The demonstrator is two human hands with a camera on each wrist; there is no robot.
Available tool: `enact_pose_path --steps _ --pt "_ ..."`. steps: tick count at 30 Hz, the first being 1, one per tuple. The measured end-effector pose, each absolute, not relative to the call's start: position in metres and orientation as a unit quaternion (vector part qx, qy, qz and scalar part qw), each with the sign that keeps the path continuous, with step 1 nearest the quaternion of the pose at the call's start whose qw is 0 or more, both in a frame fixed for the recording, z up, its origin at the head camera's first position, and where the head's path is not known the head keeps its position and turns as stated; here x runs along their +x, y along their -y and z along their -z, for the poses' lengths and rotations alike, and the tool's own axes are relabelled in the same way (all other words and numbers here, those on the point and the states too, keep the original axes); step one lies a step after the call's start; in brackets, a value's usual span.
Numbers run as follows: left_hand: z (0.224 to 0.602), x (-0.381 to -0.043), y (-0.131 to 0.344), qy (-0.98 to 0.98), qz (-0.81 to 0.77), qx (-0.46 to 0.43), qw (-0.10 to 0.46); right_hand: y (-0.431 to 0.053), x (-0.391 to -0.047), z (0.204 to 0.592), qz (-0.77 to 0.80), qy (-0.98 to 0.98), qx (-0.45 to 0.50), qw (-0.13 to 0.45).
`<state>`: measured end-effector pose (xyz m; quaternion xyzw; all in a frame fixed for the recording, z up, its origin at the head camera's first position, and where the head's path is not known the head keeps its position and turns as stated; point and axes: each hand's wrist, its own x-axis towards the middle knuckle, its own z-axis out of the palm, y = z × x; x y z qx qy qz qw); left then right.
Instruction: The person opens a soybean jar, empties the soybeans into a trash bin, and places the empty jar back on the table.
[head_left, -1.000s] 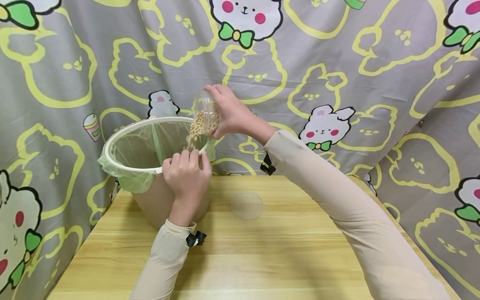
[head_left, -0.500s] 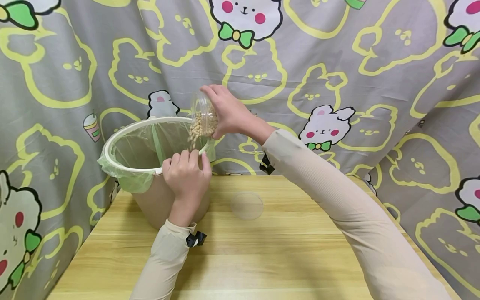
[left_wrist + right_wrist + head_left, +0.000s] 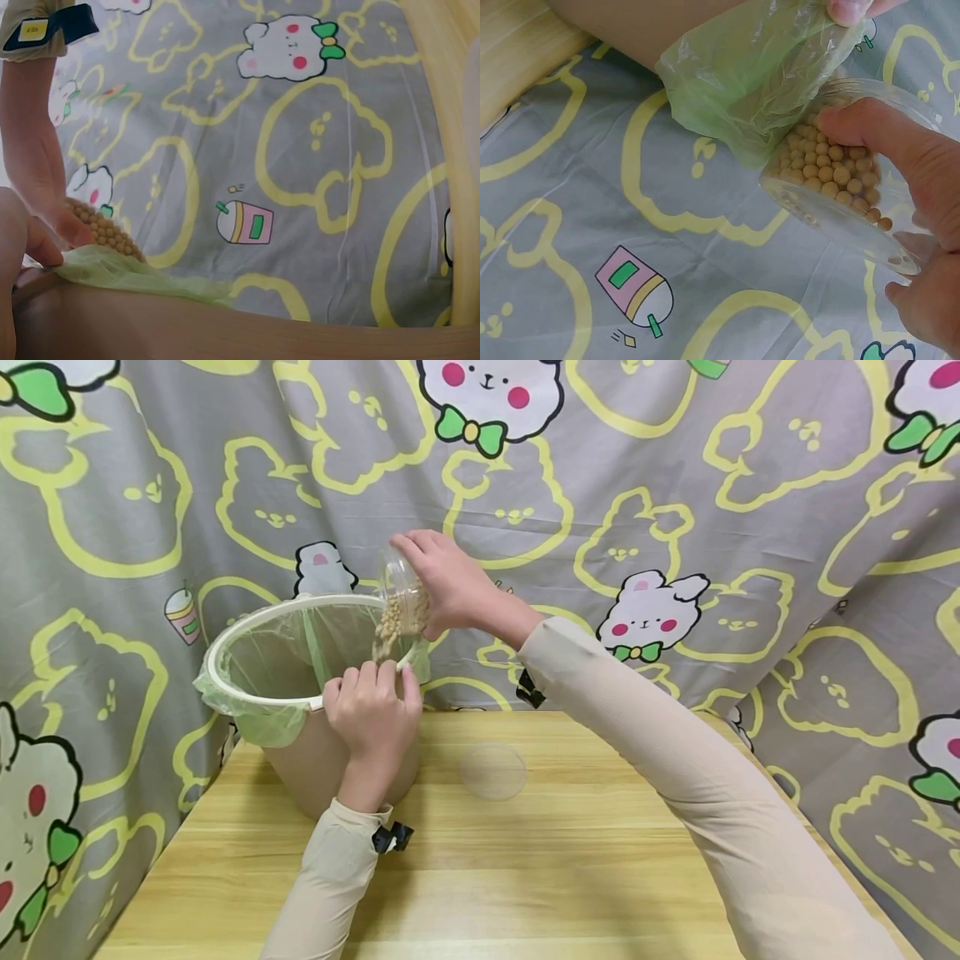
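My right hand grips a clear plastic jar, tilted mouth-down over the near right rim of a beige trash can. Soybeans spill from its mouth into the can. In the right wrist view, many soybeans are still inside the jar, heaped along its lower side. The fingers of my left hand curl over the can's front rim and hold it, just below the falling beans. A green trash bag lines the can and folds over the white rim ring. The can's bottom is hidden.
A clear round lid lies flat on the wooden table, right of the can. A grey curtain with cartoon prints hangs behind and at both sides, close to the can.
The right hand and jar have shifted slightly left, and the jar looks a little more tilted. Fewer beans show in it as they keep falling. The left hand has stayed in place.
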<state>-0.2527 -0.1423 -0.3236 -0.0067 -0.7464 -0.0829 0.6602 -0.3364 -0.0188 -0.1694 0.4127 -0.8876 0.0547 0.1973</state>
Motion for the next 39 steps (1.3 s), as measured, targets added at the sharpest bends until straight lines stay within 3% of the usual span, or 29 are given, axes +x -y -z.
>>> enact_pose_path --steps 13,39 --pt "0.324 -0.256 0.142 0.731 0.084 -0.006 0.677 0.024 -0.337 0.171 0.001 0.876 0.426 0.227" --pt "0.324 -0.257 0.139 0.724 0.083 -0.005 0.685 0.033 -0.327 0.173 0.088 0.863 0.439 0.234"
